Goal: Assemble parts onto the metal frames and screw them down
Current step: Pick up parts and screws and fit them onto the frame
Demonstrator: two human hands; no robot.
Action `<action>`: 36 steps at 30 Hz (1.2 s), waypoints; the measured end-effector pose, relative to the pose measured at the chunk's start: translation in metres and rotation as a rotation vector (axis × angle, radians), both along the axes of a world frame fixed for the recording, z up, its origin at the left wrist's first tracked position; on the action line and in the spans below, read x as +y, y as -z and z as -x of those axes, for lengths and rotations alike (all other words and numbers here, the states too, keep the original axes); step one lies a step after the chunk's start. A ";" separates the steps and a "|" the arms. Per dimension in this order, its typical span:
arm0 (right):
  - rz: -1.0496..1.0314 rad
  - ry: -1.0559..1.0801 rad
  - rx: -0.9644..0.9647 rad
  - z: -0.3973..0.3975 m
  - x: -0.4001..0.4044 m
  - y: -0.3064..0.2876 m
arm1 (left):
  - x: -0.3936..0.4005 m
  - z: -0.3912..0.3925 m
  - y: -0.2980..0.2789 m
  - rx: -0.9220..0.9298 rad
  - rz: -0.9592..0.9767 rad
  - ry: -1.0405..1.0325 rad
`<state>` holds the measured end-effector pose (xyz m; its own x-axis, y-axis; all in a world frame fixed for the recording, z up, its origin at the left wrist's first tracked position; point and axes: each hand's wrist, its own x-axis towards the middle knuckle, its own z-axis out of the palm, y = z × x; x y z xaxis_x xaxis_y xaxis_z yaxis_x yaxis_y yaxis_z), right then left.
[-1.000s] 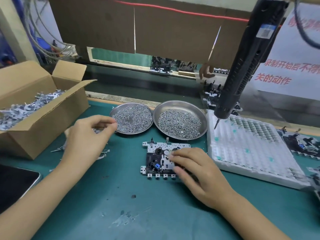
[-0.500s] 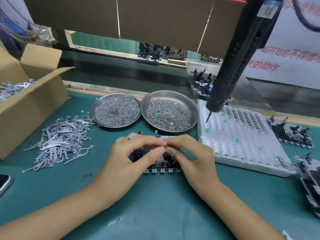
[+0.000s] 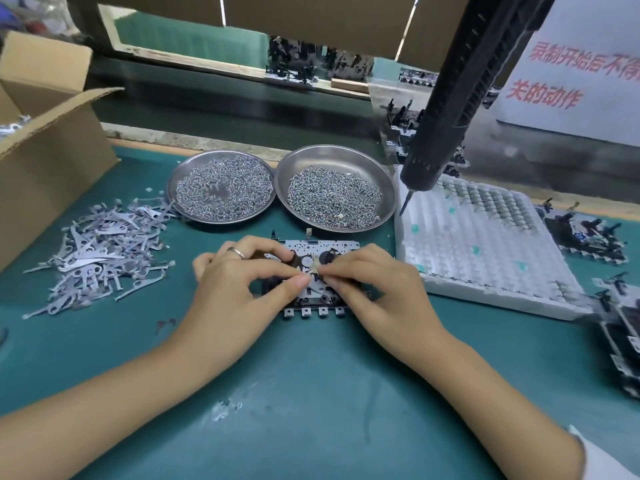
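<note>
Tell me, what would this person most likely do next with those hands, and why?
Probably press the small part down into place on the metal frame. The left hand and right hand meet fingertip to fingertip over the frame's middle, seemingly pinching something tiny. The electric screwdriver hangs untouched, and the screws lie in their dish, so screwing likely comes afterwards.

I see a green bench mat carrying two steel dishes of screws side by side, a loose heap of metal levers at left beside a cardboard box, the metal frame at centre, and a white foam tray at right
</note>
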<state>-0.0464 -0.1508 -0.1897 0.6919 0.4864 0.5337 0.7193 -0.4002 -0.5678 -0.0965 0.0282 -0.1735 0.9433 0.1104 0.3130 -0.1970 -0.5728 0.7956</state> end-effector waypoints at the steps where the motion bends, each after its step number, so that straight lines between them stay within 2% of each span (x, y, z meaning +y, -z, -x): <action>1: -0.002 -0.014 0.007 0.001 -0.001 0.000 | 0.000 0.000 0.000 0.008 -0.008 -0.002; 14: -0.022 -0.038 0.112 0.004 -0.002 -0.004 | 0.003 0.001 0.002 -0.022 -0.058 -0.020; 21: -0.069 -0.003 0.316 0.007 -0.003 -0.006 | 0.006 -0.003 0.001 0.004 -0.127 0.046; 31: -0.161 0.014 0.178 0.006 0.000 -0.001 | 0.013 -0.008 0.003 -0.040 -0.135 0.097; 33: -0.199 0.041 0.152 0.005 0.000 0.001 | 0.021 -0.016 0.001 -0.139 -0.204 0.068; 36: -0.246 0.070 0.163 0.003 0.001 0.003 | 0.044 -0.044 0.000 -0.195 -0.429 -0.134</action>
<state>-0.0494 -0.1495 -0.1932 0.8054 0.3042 0.5088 0.5863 -0.2821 -0.7594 -0.0526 0.0724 -0.1731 0.8489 0.0492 0.5262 -0.2211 -0.8713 0.4381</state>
